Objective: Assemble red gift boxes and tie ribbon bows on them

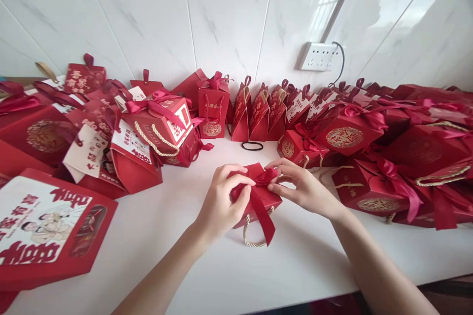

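Note:
A small red gift box [266, 202] with a red ribbon bow [260, 176] and a cream rope handle stands on the white table [295, 261] in front of me. My left hand [221, 202] pinches the left loop of the bow between thumb and fingers. My right hand [301, 184] pinches the right loop, fingers closed on the ribbon. One ribbon tail hangs down the front of the box.
Many red gift boxes and bags crowd the table: a pile at left [155, 128], a row against the tiled wall [258, 113], a heap at right [388, 157]. A flat printed red box [48, 226] lies near left. A black hair tie [252, 145] lies behind. A wall socket [318, 56] is above.

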A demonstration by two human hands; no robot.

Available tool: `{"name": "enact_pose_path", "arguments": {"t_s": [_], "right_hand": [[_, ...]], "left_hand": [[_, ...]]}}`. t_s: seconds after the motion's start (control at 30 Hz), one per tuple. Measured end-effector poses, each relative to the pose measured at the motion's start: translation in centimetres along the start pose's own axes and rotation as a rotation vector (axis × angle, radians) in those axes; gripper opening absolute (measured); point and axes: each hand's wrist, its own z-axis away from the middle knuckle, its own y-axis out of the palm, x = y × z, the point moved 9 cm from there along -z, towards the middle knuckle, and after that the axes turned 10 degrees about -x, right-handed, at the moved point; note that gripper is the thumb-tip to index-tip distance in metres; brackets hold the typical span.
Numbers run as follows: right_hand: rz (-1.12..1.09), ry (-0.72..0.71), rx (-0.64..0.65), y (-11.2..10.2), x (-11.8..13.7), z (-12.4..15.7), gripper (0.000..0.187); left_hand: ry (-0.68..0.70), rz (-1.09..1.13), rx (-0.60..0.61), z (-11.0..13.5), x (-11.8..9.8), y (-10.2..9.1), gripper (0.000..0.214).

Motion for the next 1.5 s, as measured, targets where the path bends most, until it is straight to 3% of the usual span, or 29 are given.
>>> {"name": "enact_pose_path", "arguments": {"t_s": [0.2, 0.37, 0.73, 0.93, 1.23, 1.5], "right_hand": [[0.345, -0.02, -0.236, -1.4, 1.6, 0.3, 0.024], [0.505, 0.072, -0.249, -1.1, 2.5, 0.9, 0.022], [0.06, 0.424, -0.201, -0.2, 0.1, 1.9, 0.048], [-0.044, 0.402, -0.195, 0.3, -0.6, 2.9, 0.045], [-0.502, 0.422, -0.254, 2.4, -3.9, 4.0, 0.039], [-0.579, 0.35, -0.346, 3.1, -4.3, 5.0, 0.035]], "left_hand": [[0.014, 0.023, 0.046, 0.0, 0.1, 0.5, 0.022], [0.022, 0.03, 0.051, 0.1, 0.4, 1.0, 0.027], [-0.068, 0.06, 0.069, 0.1, 0.9, 1.2, 0.022], [-0.06, 0.082, 0.069, 0.1, 0.7, 1.3, 0.021], [-0.023, 0.081, 0.053, 0.4, 0.4, 0.8, 0.023], [0.046, 0.205, 0.004, 0.6, 0.5, 0.7, 0.03]]}}
